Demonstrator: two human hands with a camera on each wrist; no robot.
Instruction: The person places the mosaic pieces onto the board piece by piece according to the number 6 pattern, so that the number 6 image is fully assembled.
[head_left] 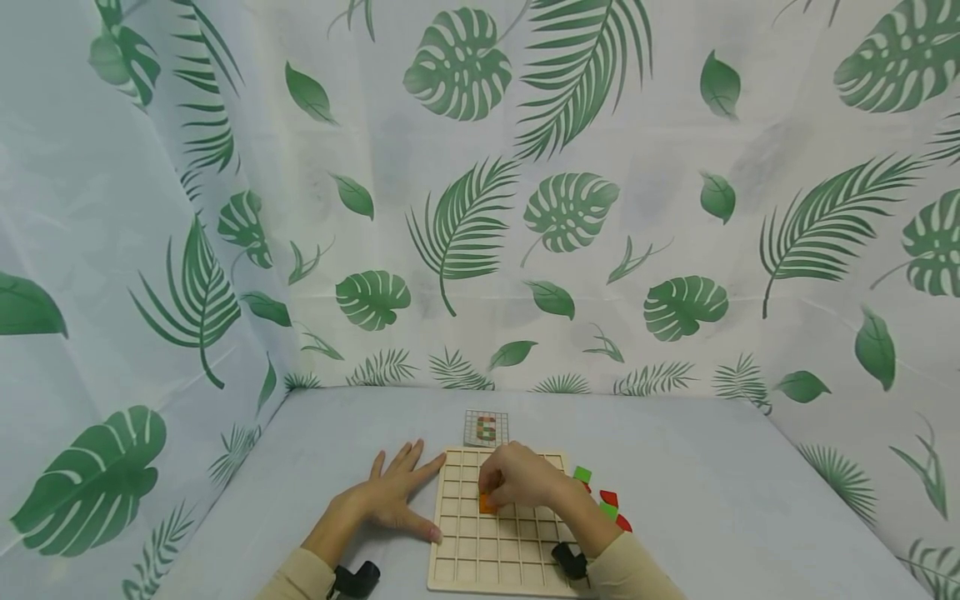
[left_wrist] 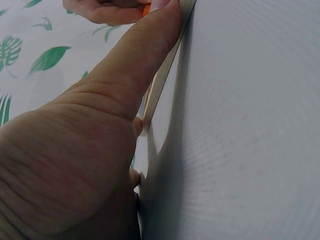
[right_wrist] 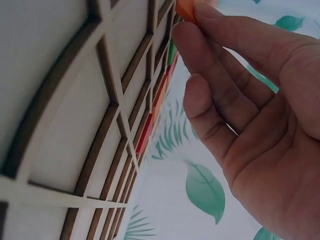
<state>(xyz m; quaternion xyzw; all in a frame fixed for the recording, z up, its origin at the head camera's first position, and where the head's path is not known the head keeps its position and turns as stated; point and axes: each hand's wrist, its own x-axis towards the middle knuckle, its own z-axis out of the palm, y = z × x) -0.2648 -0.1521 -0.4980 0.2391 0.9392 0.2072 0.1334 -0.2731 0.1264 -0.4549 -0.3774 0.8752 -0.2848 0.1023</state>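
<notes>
A pale wooden grid board [head_left: 457, 571] lies on the table. Over its upper middle, my right hand [head_left: 525, 477] pinches an orange tile [right_wrist: 186, 10] between thumb and index finger, while its other fingers curl loosely. Fingers and wrist hide part of the cells around the tile. My left hand [head_left: 393, 497] has its fingers spread at the board's left side, thumb and a fingertip touching the edge. In the right wrist view, a red tile [right_wrist: 145, 134], an orange one [right_wrist: 159, 97] and a green one [right_wrist: 171, 49] show along the board's far part.
Beyond the board's top edge lies a small gridded card [head_left: 486, 428] with a coloured pattern. Right of the board are loose pieces, among them a green square [head_left: 582, 474] and a red piece [head_left: 623, 523]. Leaf-printed cloth [head_left: 570, 308] hangs behind the table.
</notes>
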